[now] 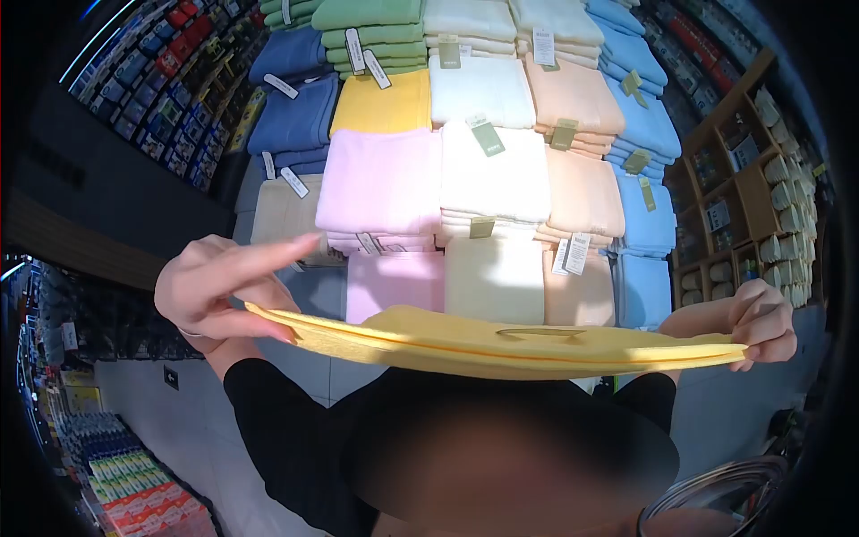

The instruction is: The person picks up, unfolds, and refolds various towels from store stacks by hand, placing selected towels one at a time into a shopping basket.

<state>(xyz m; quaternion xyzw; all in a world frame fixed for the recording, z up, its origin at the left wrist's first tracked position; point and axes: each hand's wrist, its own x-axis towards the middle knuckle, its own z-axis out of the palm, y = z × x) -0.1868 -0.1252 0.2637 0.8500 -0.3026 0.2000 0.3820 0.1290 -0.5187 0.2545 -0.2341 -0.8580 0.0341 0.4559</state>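
Observation:
A folded yellow towel (465, 349) hangs stretched between my two hands, seen nearly edge-on. My left hand (224, 286) pinches its left corner, with the index finger stretched out over it. The right corner is gripped in my right hand (765, 324), its fingers curled closed. A flat tag (541, 334) lies on the towel. Just beyond it are stacks of folded towels: a pink stack (380, 183), a white stack (495, 174), a peach stack (582, 192) and a blue stack (642, 210). Paper tags hang from many of them.
Farther back sit a yellow towel stack (382, 100), a green stack (371, 27) and a dark blue stack (293, 112). A wooden shelf (743, 192) stands at the right. Packaged goods (148, 488) fill the lower left. Grey tiled floor (224, 421) shows below.

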